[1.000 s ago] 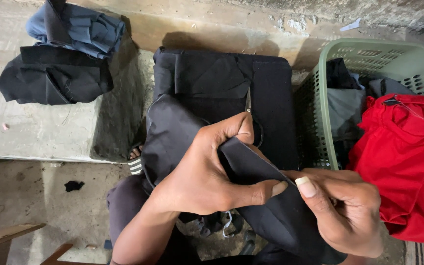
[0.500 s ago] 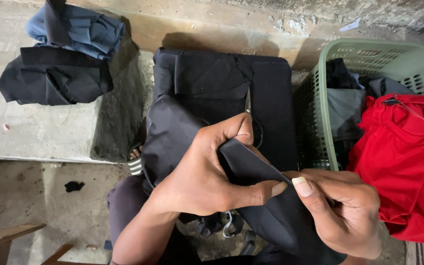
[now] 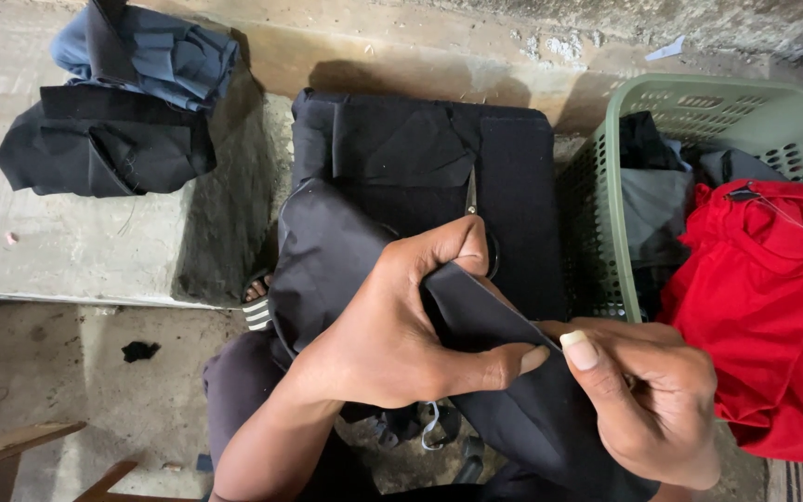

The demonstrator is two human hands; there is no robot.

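Both of my hands grip one piece of black cloth [image 3: 327, 251] held over my lap. My left hand [image 3: 401, 325] pinches a fold of it between thumb and fingers. My right hand [image 3: 643, 390] clamps the same fold from the right, thumb on top. Behind the cloth, scissors [image 3: 472, 200] lie on a folded stack of black fabric [image 3: 420, 149]; only a blade tip and part of a handle loop show past my left hand.
A green plastic basket [image 3: 727, 102] at the right holds dark clothes, with a red garment [image 3: 773, 297] draped over its edge. Folded black clothes [image 3: 104, 149] and a blue garment [image 3: 151, 56] lie on a concrete ledge [image 3: 67, 251] at the left.
My right thumb has shifted slightly along the fold. Everything else stays where it was.
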